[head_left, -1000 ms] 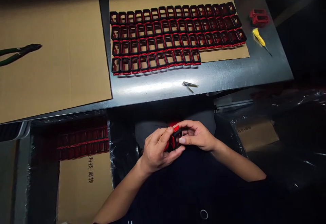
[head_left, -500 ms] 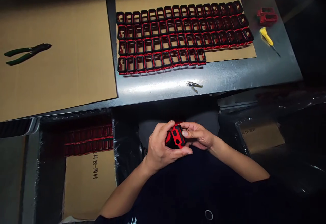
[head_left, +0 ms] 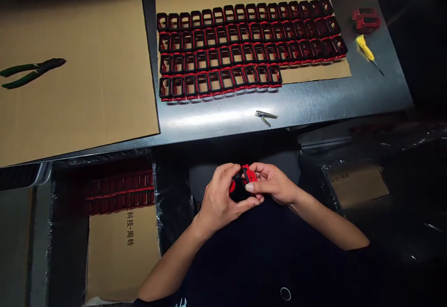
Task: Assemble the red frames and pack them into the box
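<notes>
A part [head_left: 239,190] sits between left hand [head_left: 219,197] and right hand [head_left: 277,183], before the counter [head_left: 213,117], where pliers [head_left: 42,68] lie left on cardboard [head_left: 87,102], frames [head_left: 243,45] right, a screwdriver [head_left: 365,49] farther right.

A single view looks out from the person's head, facing forward and steeply down over the dark shirt [head_left: 272,251] on the near side. It is close to the left grip [head_left: 220,195] and right grip [head_left: 274,183], which fall near its middle, while the counter [head_left: 331,97] spans the far half, its front edge running aslant.
</notes>
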Demonstrator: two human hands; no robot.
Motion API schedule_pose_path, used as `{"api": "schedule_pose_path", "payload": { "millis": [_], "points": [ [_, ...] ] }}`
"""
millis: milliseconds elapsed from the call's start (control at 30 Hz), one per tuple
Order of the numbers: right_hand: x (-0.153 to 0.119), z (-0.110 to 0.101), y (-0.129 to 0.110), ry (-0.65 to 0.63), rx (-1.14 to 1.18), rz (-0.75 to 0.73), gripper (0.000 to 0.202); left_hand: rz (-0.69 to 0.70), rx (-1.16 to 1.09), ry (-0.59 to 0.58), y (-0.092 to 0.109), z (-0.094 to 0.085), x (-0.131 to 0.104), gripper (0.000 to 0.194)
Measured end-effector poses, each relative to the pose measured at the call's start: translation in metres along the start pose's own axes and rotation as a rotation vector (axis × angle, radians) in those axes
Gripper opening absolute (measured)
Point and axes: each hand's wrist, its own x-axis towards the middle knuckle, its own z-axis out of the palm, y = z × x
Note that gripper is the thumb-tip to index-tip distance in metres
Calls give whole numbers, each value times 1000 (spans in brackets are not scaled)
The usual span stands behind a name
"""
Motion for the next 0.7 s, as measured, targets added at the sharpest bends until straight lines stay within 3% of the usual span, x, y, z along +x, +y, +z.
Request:
{"api": "schedule_pose_path", "payload": {
  "millis": [167, 400, 567, 700],
  "points": [
    [-11, 18, -17, 42, -307, -47, 34, 48, -86, -53, -4, 2, -3, 68],
    [-25, 17, -29, 178, -559, -273, 28, 91, -425, 156, -16, 5, -11, 74],
    [-19, 21, -26, 96, -660, -189, 25, 203, -314, 245, -19, 9, -14, 88],
    [-18, 26, -24, 108, -705, -192, 22, 276, -220, 252, -20, 8, -14, 88]
  ]
}}
